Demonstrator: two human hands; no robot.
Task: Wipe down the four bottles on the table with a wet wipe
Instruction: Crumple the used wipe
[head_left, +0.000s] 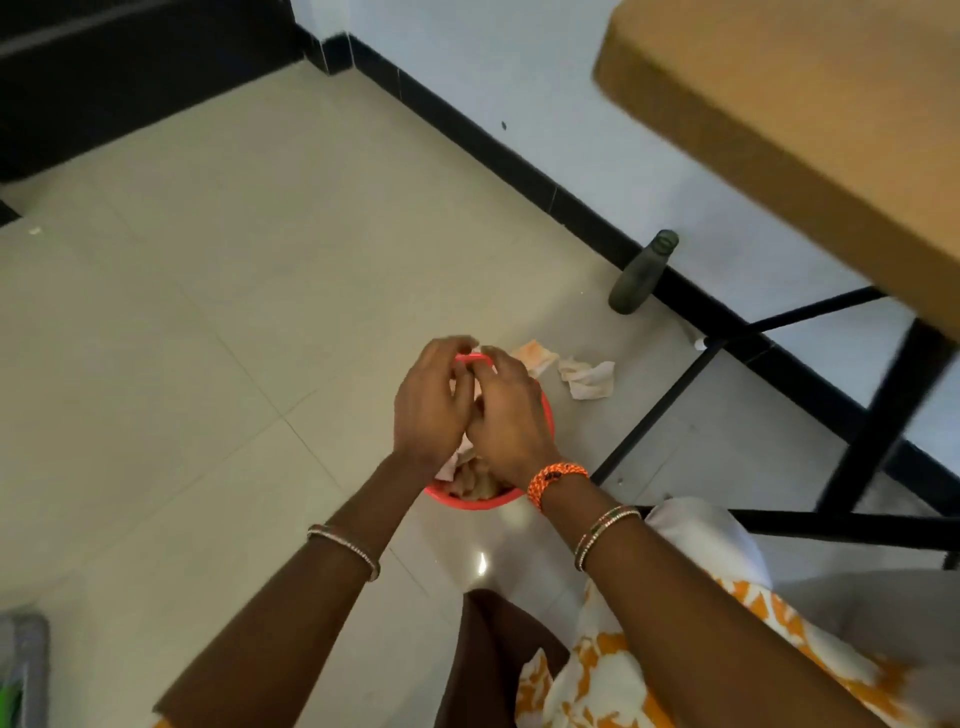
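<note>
My left hand (431, 400) and my right hand (511, 415) are pressed together over a small red bin (467, 501) on the floor, with their curled fingers meeting. A pale scrap shows at the fingertips, but it is too blurred to tell whether either hand holds it. The bin holds several crumpled used wipes (470, 475). A dark green bottle (641, 273) stands upright on the floor by the wall, to the right and beyond my hands. No bottles are visible on the brown table top (779, 93) at the upper right.
Two crumpled wipes (587, 378) lie on the tiles just right of the bin. The table's black legs and crossbars (670, 395) run along the right. A black skirting lines the white wall. Pale tiled floor spreads to the left.
</note>
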